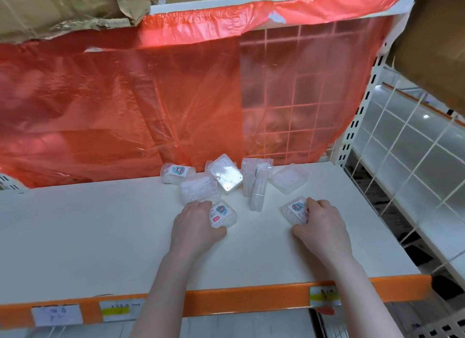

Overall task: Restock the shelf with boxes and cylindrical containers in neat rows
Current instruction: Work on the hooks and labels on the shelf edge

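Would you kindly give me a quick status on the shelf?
Left hand grips one box, right hand another. Six more lie jumbled behind. Nothing blocking.

The shelf point(100, 237) lies bare along its front edge and toward its left and right edges. A loose cluster of boxes point(226, 179) crowds the middle by the back edge. Red plastic point(125, 98) closes off the back.

Both bare arms reach forward, palms down. The left hand point(198, 220) has its fingers curled, thumb pointing right. The right hand point(319, 222) has curled fingers too, thumb pointing left.
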A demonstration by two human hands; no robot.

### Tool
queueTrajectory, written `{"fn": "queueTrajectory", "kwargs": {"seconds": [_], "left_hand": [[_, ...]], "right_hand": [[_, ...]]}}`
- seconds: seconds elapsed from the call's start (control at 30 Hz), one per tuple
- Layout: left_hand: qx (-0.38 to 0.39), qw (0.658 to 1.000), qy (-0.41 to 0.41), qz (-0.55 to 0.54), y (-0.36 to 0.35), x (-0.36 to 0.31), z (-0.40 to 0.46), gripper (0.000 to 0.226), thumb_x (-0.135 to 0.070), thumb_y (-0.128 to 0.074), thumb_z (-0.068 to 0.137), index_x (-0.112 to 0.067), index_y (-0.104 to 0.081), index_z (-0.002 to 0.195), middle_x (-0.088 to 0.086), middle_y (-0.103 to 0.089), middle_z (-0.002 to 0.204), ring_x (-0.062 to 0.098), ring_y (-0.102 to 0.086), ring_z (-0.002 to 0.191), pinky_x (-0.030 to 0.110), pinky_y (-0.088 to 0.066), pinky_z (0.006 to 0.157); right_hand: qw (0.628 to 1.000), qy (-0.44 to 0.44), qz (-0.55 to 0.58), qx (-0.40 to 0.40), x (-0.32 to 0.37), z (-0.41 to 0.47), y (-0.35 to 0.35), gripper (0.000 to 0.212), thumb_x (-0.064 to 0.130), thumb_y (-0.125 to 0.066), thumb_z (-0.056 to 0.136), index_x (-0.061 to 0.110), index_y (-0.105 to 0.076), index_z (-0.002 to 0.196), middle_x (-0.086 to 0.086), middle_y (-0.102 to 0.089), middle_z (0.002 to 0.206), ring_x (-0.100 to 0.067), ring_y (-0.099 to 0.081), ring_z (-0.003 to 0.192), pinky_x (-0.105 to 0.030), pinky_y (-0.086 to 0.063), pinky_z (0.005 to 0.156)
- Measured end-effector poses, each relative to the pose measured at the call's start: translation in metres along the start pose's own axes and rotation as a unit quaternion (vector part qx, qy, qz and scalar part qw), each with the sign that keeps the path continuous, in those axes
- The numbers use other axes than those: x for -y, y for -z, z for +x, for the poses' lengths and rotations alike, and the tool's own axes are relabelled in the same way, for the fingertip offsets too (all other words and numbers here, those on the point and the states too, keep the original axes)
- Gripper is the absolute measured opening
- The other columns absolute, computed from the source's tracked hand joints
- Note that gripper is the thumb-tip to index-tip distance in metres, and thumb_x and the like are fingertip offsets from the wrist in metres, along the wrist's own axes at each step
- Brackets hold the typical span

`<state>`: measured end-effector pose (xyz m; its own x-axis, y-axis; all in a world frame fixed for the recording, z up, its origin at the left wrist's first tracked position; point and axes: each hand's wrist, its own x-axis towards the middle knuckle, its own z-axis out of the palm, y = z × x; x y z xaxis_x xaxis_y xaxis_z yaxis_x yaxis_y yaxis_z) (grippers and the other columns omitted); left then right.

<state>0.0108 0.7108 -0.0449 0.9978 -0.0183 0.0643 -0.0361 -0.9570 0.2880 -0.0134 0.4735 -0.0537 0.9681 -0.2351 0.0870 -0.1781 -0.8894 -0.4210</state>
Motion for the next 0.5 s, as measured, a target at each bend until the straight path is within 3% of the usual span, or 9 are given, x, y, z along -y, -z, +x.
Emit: {"fn": "queueTrajectory", "kwargs": {"seconds": [0.13, 0.27, 0.5], "left_hand": [[-0.017, 1.0, 0.023, -0.01, 0.007, 0.011, -0.015, 0.055, -0.038, -0.068, 0.074, -0.02, -0.052, 0.124, 0.0, -0.056, 0.117, 0.021, -0.051, 0.108, 0.031, -0.042, 0.085], [-0.02, 0.999, 0.032, -0.009, 0.016, 0.024, -0.026, 0.062, -0.037, -0.068, 0.075, -0.019, -0.048, 0.132, 0.002, -0.056, 0.119, 0.021, -0.051, 0.109, 0.033, -0.044, 0.087], [-0.045, 0.997, 0.035, -0.048, 0.043, 0.066, -0.06, 0.054, -0.031, -0.07, 0.072, -0.02, -0.054, 0.122, 0.001, -0.056, 0.107, 0.02, -0.052, 0.101, 0.035, -0.046, 0.082]], "right_hand": [[0.999, 0.038, 0.017, -0.002, 0.001, 0.0, -0.001, 0.026, 0.015, -0.061, 0.069, 0.008, -0.051, 0.093, -0.01, -0.052, 0.096, -0.03, -0.047, 0.093, -0.031, -0.031, 0.066], [0.998, 0.064, 0.022, -0.012, 0.012, -0.002, 0.002, 0.041, 0.015, -0.061, 0.07, 0.008, -0.055, 0.11, -0.009, -0.053, 0.102, -0.03, -0.046, 0.1, -0.034, -0.036, 0.073], [0.989, 0.142, 0.014, -0.046, 0.057, -0.024, 0.006, 0.039, 0.022, -0.067, 0.072, 0.011, -0.057, 0.108, -0.008, -0.056, 0.099, -0.029, -0.051, 0.097, -0.034, -0.038, 0.071]]}}
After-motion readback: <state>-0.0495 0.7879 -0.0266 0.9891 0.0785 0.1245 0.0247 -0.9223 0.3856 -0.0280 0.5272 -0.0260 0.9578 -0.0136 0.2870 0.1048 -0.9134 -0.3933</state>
